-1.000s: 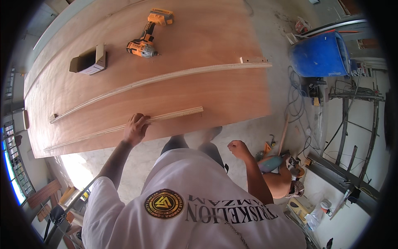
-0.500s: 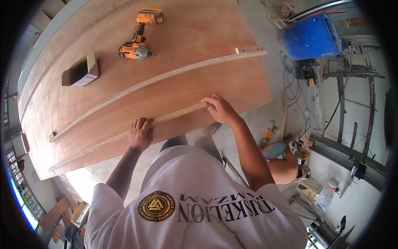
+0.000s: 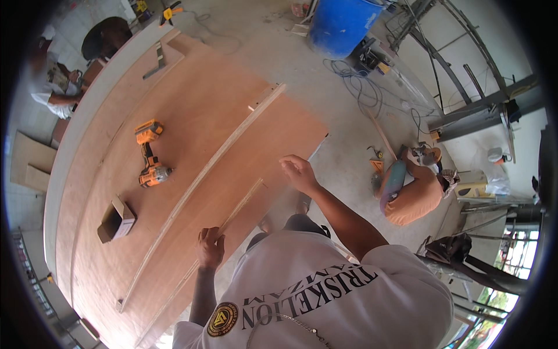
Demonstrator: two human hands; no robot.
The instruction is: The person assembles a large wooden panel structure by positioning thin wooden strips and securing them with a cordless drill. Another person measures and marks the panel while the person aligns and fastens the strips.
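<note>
A narrow wooden strip [image 3: 243, 201] lies along the near side of a large reddish plywood sheet [image 3: 232, 110]. My left hand [image 3: 210, 247] is closed around this strip partway along it. Off the strip's far right end, my right hand [image 3: 299, 173] is held near the sheet's edge, fingers apart and nothing seen in them. A second, longer strip [image 3: 200, 174] runs roughly parallel, farther in on the sheet, with a small wood block [image 3: 260, 100] beside its upper end. On the sheet to the left lie a yellow and black cordless driver [image 3: 152, 160] and an open cardboard box [image 3: 118, 220].
A metal square [image 3: 156, 63] and a yellow clamp [image 3: 170, 14] are at the sheet's far end. Beyond stand a blue drum [image 3: 343, 26] and coiled cable [image 3: 363, 87]. One co-worker [image 3: 412, 195] crouches on the floor at right; another person [image 3: 55, 87] is at far left.
My view has swung to the right, so the sheet appears turned. My right hand has come off the near strip's end; my left hand remains on the strip.
</note>
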